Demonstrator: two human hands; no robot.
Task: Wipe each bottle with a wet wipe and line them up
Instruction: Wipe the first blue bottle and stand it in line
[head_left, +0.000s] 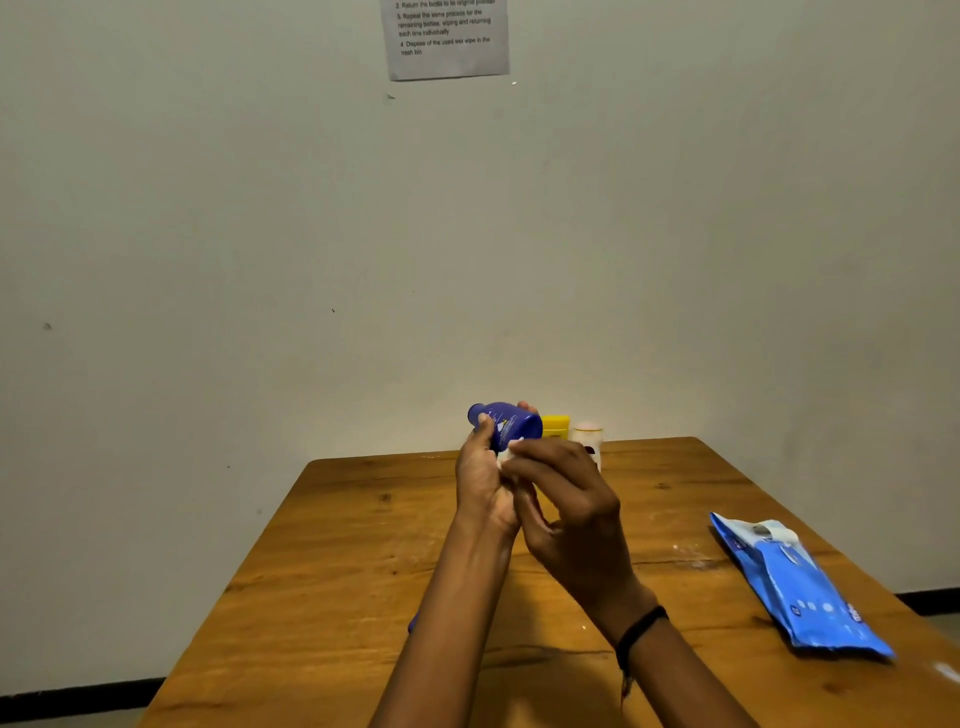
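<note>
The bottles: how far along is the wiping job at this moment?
Done: a wet wipe is out of the blue pack. In hand: the left hand holds the blue bottle tilted while the right hand holds the wipe against it. Left: setting it beside the yellow bottle and white bottle; whether those are wiped cannot be told.

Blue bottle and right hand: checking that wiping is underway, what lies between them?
A white wet wipe, held by the right hand against the blue bottle, in the head view.
</note>
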